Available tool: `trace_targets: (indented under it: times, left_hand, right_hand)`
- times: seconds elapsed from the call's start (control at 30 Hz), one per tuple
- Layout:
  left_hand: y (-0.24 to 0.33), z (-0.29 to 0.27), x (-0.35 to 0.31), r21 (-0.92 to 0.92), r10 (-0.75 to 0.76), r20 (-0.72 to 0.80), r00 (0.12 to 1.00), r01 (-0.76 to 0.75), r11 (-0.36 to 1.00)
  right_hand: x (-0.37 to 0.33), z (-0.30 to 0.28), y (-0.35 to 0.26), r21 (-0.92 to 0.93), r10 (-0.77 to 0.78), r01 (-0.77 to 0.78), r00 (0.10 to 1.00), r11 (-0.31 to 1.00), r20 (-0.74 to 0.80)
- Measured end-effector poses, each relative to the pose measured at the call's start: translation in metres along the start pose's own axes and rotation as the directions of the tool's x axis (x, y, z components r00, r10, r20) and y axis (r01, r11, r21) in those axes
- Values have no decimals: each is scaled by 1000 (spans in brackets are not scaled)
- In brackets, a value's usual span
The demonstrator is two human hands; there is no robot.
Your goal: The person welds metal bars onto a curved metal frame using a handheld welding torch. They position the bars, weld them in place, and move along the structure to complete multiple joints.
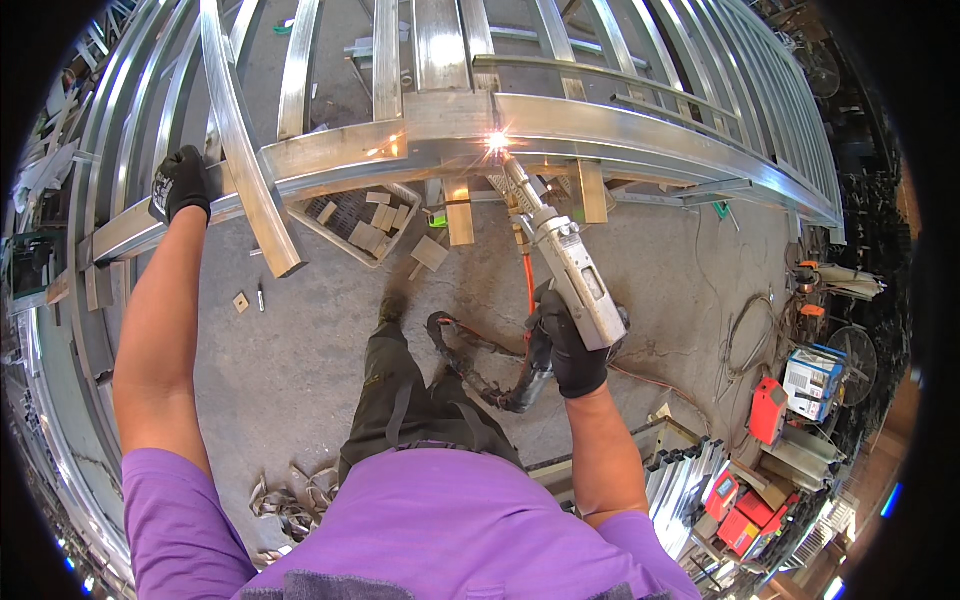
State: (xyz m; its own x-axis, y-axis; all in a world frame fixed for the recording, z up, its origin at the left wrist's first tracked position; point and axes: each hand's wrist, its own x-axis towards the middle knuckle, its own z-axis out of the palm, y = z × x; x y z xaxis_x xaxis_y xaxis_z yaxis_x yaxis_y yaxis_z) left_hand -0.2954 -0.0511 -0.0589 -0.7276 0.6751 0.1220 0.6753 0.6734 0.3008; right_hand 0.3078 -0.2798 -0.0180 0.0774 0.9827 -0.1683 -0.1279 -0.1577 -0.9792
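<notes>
We have the torch (582,275) in the right hand (570,345), its grip clenched around the body, with the nozzle (516,178) up at the rail (620,132), where a bright spark (497,142) sits at the joint. The left hand (181,184), gloved like the other, is at the rail's left part beside the slanting bar (245,160); its fingers are curled, but we cannot tell whether they grasp anything. The step in hand looks like welding that joint. To do it well, we should hold the nozzle at one angle and one stand-off, and follow the seam at an even pace, since lingering would likely burn through what looks like thin-walled metal. We would brace the right elbow against our side to steady the torch, and use the left hand as support, well apart from the spark, as it is now. Our forearms are bare, so sleeves would be wise. The orange hose (530,285) hangs below the torch; we should leave it slack so that it does not tug the nozzle off line.
</notes>
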Motion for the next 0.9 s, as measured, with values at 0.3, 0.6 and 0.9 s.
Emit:
trace_targets:
  times: [0.3,0.6,0.9]
  left_hand:
    - [-3,3,1,-10,-3,2,1000,3,1000]
    - [0,2,-1,-2,-10,-8,1000,10,1000]
    - [-1,0,0,0,-24,5,1000,24,1000]
  right_hand:
    - [1,1,-1,4,-12,12,1000,1000,-2]
    - [0,-18,15,-14,31,-30,998,999,63]
    - [2,3,-3,28,8,-7,1000,1000,-24]
